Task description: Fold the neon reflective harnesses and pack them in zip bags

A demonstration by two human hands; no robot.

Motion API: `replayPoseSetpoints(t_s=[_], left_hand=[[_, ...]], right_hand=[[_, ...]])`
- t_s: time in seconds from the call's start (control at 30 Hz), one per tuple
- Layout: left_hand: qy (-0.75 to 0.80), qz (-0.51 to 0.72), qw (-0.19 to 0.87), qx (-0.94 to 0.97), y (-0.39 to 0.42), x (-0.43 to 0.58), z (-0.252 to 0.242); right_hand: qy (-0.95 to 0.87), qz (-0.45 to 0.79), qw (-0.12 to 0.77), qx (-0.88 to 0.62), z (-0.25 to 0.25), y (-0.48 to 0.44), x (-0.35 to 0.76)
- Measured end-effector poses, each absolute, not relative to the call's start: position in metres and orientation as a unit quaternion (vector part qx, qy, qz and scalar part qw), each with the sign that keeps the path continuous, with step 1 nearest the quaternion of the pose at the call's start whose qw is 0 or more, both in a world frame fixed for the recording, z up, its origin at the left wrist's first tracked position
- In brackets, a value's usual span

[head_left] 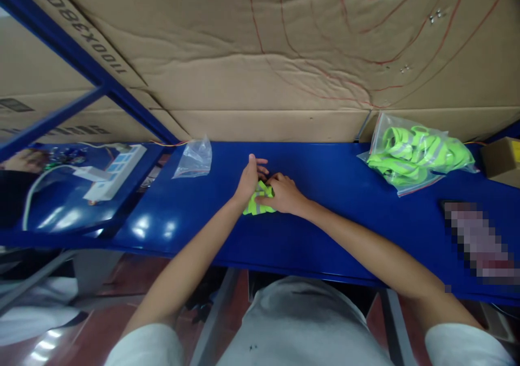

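Observation:
A small bundle of neon-yellow reflective straps point(257, 204) lies on the blue table point(325, 214) in the middle of the view. My left hand point(248, 178) rests on its left side with fingers curled over it. My right hand point(284, 193) presses on its right side, fingers closed on the strap. Both hands meet above the bundle, which they partly hide.
A clear bag full of the same neon straps point(414, 155) lies at the right rear. An empty clear bag point(194, 159) sits left of my hands. A white power strip point(116, 172) and cables lie far left. A cardboard wall point(284, 57) backs the table. A small box point(504, 160) stands far right.

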State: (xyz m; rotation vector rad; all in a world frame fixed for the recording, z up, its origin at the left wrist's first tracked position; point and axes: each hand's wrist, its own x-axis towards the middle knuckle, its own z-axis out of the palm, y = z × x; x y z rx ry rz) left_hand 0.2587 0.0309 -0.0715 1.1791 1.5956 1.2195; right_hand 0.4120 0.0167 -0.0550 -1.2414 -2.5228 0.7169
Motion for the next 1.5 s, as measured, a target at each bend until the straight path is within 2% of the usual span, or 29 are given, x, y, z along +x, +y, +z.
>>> replayPoseSetpoints(t_s=[0.2, 0.4, 0.53, 0.63, 0.73, 0.8, 0.9, 0.97, 1.1, 1.23, 1.43, 1.5], left_hand=[[0.63, 0.524, 0.349, 0.455, 0.021, 0.269, -0.064], [0.604, 0.596, 0.289, 0.443, 0.006, 0.278, -0.058], [0.564, 0.611, 0.27, 0.485, 0.0, 0.276, -0.05], [0.565, 0.532, 0.209, 0.595, 0.003, 0.234, -0.038], [0.641, 0.357, 0.008, 0.679, 0.0, 0.153, -0.026], [0.718, 0.246, -0.048, 0.649, -0.008, 0.098, -0.021], [0.776, 0.185, 0.003, 0.603, -0.018, 0.055, -0.02], [0.771, 0.187, 0.029, 0.608, -0.018, 0.066, -0.023], [0.698, 0.228, 0.069, 0.676, -0.004, 0.165, -0.038], [0.616, 0.287, 0.134, 0.721, 0.01, 0.271, -0.049], [0.566, 0.43, 0.319, 0.627, 0.008, 0.314, -0.062], [0.555, 0.447, 0.294, 0.637, 0.004, 0.314, -0.067]], right_hand=[[-0.857, 0.265, 0.06, -0.438, -0.041, 0.015, 0.415], [-0.88, 0.193, 0.12, -0.417, -0.045, -0.004, 0.426], [-0.876, 0.186, 0.122, -0.427, -0.042, -0.018, 0.429], [-0.865, 0.203, 0.117, -0.443, -0.039, -0.02, 0.431], [-0.856, 0.211, 0.117, -0.457, -0.04, -0.013, 0.439], [-0.846, 0.225, 0.117, -0.468, -0.042, -0.005, 0.446], [-0.827, 0.265, 0.134, -0.477, -0.044, 0.007, 0.453], [-0.812, 0.307, 0.162, -0.47, -0.044, 0.009, 0.456], [-0.748, 0.399, 0.272, -0.455, -0.039, 0.004, 0.463], [-0.681, 0.333, 0.353, -0.548, -0.039, 0.008, 0.493], [-0.661, 0.222, 0.26, -0.668, -0.048, 0.025, 0.536], [-0.692, 0.182, 0.227, -0.661, -0.045, 0.021, 0.531]])
